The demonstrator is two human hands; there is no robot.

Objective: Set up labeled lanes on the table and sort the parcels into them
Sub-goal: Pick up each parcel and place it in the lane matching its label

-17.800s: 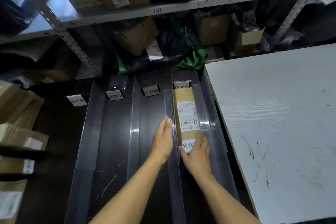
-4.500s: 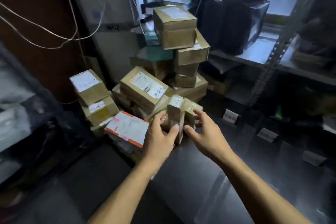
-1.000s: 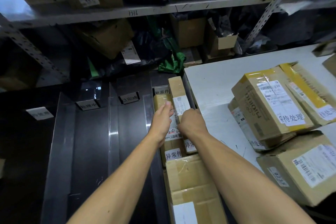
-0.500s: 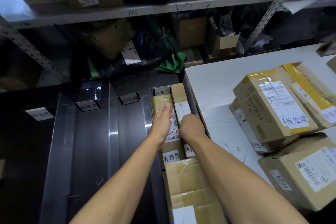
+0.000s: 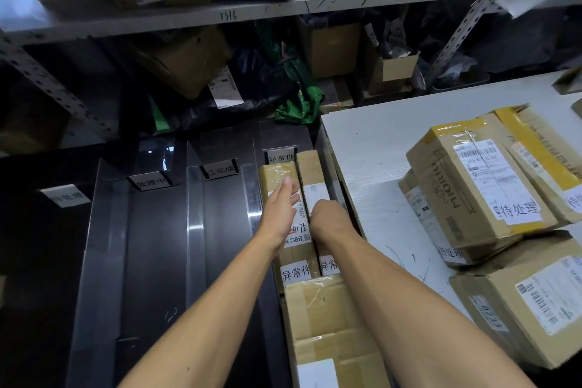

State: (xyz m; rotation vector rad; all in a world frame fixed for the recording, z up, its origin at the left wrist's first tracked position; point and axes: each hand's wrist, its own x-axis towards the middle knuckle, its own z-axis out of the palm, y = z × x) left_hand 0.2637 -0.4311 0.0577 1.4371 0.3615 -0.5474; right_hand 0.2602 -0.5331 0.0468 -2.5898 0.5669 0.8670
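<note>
Left hand [image 5: 281, 213] flat, fingers straight, resting on the wide parcel [image 5: 277, 176]; right hand [image 5: 327, 220] knuckles-up on the narrow parcel [image 5: 310, 172] just beside it at 3 o'clock, grip hidden, cannot tell. Both parcels lie in the rightmost lane [image 5: 285, 135], a bigger box [image 5: 327, 318] at 6 o'clock. More boxes [image 5: 472, 186] on the white table [image 5: 371, 148] at 3 o'clock.

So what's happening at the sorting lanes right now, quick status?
Left hand flat on wide parcel. Right hand on narrow parcel beside it, grip hidden. Both in rightmost lane. Third box sits nearer.
</note>
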